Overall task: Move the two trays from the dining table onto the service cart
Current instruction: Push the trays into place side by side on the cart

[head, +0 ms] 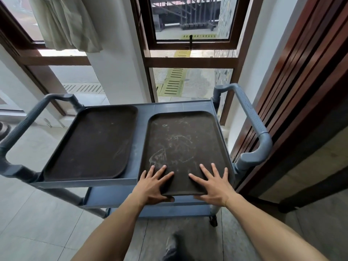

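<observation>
On the cart's (140,117) top shelf lie two dark brown trays, side by side with a strip of grey shelf between them. The left tray (90,144) sits flat, its long side running away from the viewer, nothing on it. The right tray (180,146) is scuffed with pale scratches and its near edge juts out past the shelf's front rim.

Both hands grip that near edge. The left hand (153,185) has its fingers spread flat on the tray's top and its thumb tucked beneath the edge. The right hand (213,185) lies the same way, fingers fanned over the surface; its thumb is hidden, so how it closes below cannot be told. The hands are near each other, apart by a stretch of bare tray.

Grey ribbed handles (252,117) rise at each end of the cart. Lower shelves show under the top one. Beyond the cart stand a window (188,19) and a white pillar (116,72); a dark wooden wall (301,91) runs along the right. A shoe (172,245) shows on the floor below.
</observation>
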Demonstrator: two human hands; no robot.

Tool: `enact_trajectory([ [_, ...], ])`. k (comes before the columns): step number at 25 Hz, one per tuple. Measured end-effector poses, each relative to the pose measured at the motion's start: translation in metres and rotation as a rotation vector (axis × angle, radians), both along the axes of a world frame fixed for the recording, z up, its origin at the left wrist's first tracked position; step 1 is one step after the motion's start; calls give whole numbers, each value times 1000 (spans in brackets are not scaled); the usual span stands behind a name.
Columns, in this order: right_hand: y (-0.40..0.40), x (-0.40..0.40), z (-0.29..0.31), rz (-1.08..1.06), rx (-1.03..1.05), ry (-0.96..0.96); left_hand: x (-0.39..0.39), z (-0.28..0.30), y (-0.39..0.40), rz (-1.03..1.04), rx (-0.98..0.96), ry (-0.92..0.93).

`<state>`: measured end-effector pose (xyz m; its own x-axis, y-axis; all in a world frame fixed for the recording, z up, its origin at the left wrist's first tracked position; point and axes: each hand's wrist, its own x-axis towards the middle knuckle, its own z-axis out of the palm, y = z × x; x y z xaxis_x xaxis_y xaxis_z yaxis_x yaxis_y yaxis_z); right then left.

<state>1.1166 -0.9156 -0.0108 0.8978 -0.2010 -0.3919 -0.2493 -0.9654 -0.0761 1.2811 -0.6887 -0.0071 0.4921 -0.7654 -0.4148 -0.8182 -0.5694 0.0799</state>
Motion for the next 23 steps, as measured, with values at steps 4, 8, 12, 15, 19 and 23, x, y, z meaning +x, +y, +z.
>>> enact_trajectory([
  [4,-6,15,3,-4,-11,5,18,3,-8,-15,8,12],
  [8,-20,39,12,-30,23,20,44,6,-23,-19,-3,24],
  [12,-36,60,15,-44,39,44,69,5,-40,-38,6,13],
  [15,-47,75,13,-48,29,57,82,0,-51,-34,-8,24],
  [19,-58,93,10,-57,35,72,99,-8,-61,-30,-28,26],
  [23,-61,97,-1,-58,12,68,99,-20,-67,-15,-30,29],
])
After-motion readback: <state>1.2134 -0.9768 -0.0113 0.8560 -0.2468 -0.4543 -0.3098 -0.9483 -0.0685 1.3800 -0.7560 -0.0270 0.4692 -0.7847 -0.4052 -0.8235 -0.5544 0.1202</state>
